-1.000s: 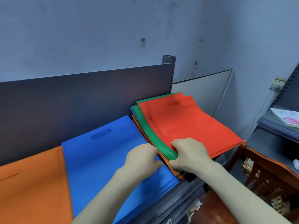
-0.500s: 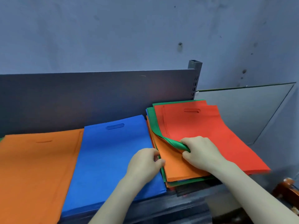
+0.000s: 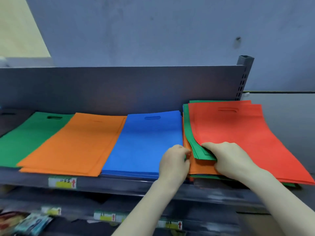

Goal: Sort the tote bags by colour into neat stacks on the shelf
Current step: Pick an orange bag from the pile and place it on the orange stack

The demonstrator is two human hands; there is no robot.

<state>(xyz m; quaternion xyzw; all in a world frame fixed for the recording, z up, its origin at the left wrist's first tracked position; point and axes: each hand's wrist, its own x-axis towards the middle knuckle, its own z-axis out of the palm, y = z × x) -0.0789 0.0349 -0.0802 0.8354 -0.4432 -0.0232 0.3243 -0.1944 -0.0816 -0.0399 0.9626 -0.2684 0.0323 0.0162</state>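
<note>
On the grey shelf [image 3: 119, 183] lie flat stacks of tote bags: green [image 3: 25, 138] at the left, then orange [image 3: 73, 143], then blue [image 3: 146, 143]. At the right sits a mixed pile with red bags [image 3: 238, 133] on top, green bags [image 3: 191, 138] under them and orange bags [image 3: 199, 168] lower down. My right hand [image 3: 228, 159] grips the near left corner of the red and green bags and holds it lifted off the orange ones. My left hand [image 3: 173, 160] rests curled at the pile's left edge, its fingertips on the orange bags.
A dark back panel [image 3: 119, 87] and an upright post [image 3: 243, 77] close the shelf behind. A lower shelf [image 3: 102, 217] carries price labels and packaged goods at the lower left. The pile's right side overhangs the shelf end.
The view has swung left, showing the green and orange stacks. My right hand has shifted its grip on the lifted red and green corner; my left hand stays at the pile's left edge.
</note>
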